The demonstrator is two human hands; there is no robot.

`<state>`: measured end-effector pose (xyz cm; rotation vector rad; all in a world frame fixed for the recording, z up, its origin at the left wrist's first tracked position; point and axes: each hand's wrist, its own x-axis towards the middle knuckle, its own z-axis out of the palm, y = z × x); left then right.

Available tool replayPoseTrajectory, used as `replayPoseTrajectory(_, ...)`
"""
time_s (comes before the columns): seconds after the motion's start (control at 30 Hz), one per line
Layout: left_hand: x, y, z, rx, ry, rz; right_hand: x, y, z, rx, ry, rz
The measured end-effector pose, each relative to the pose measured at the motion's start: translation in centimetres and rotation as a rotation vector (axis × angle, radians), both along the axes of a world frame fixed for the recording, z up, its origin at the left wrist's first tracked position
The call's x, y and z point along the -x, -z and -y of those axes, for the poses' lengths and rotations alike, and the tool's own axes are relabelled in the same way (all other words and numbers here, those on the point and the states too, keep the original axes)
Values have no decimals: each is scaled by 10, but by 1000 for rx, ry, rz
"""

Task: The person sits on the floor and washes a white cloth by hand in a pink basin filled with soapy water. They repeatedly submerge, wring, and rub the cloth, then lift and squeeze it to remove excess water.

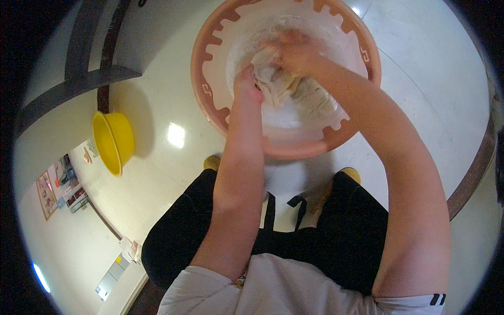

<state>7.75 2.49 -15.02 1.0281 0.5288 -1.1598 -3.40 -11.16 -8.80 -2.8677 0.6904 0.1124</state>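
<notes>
A large round basin (pixel 311 151), pink with a pale inside, stands on the floor before me and holds sudsy water. A wet, light-coloured cloth (pixel 275 88) lies bunched within it. My left hand (pixel 248 82) grips the cloth's left edge, its fingers partly hidden by the fabric. Over the upper part of the cloth is my right hand (pixel 295 53), blurred and pressed against the fabric; its fingers cannot be made out clearly. The cloth's lower right part spreads loosely over the suds.
A yellow plastic tub (pixel 114 143) rests tilted in view on the left, near a dark-edged structure (pixel 78 84). My knees and yellow shoes (pixel 350 175) flank the near side of the basin. A dark baseboard (pixel 472 173) curves along the right.
</notes>
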Motion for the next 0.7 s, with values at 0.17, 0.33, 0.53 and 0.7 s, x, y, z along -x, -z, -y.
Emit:
replayPoseTrajectory(0.17,6,6,-4,-208,88,310,10,-1,2,66,-134,-40)
replayPoseTrajectory(0.33,9,-13,-4,-216,1,253,3,-47,-7,-205,-221,-469)
replayPoseTrajectory(0.53,27,-35,5,-102,28,222,8,-52,-5,-211,-219,-356)
replayPoseTrajectory(0.7,12,-18,3,8,129,97,-4,-31,14,-638,-71,-110)
